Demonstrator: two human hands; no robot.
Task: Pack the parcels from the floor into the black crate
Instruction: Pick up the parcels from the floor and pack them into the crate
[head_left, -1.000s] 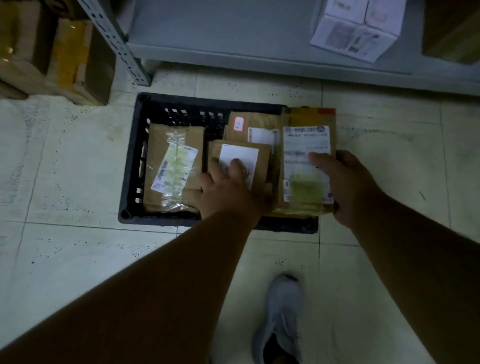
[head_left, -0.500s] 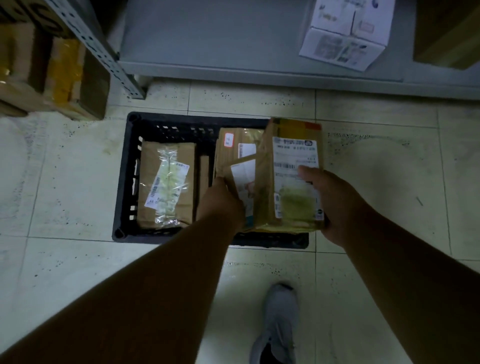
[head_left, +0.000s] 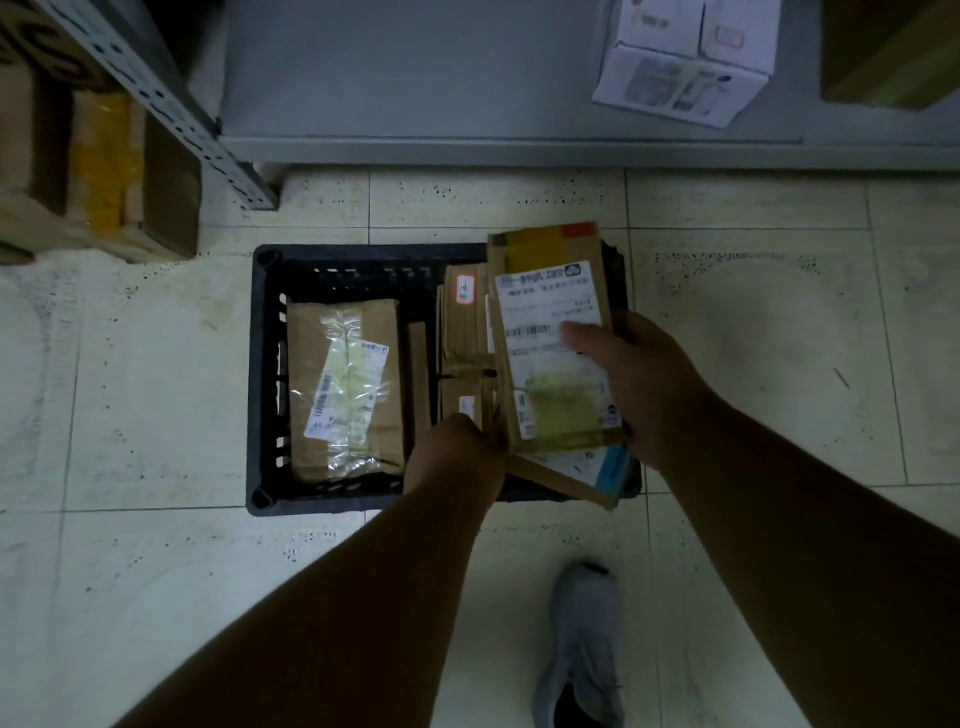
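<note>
Here both hands grip a labelled parcel (head_left: 556, 358) over the black crate's (head_left: 265, 374) crowded right side.

A black crate (head_left: 265, 374) sits on the tiled floor (head_left: 130, 415) at centre. At its nine o'clock side lies a brown parcel (head_left: 311, 353) under clear film. At three o'clock, the right hand (head_left: 639, 384) grips a labelled brown parcel (head_left: 550, 312), thumb across its label. The left hand (head_left: 457, 452) is closed on that parcel's near left corner. A grey shoe (head_left: 582, 644) stands at five o'clock.
</note>
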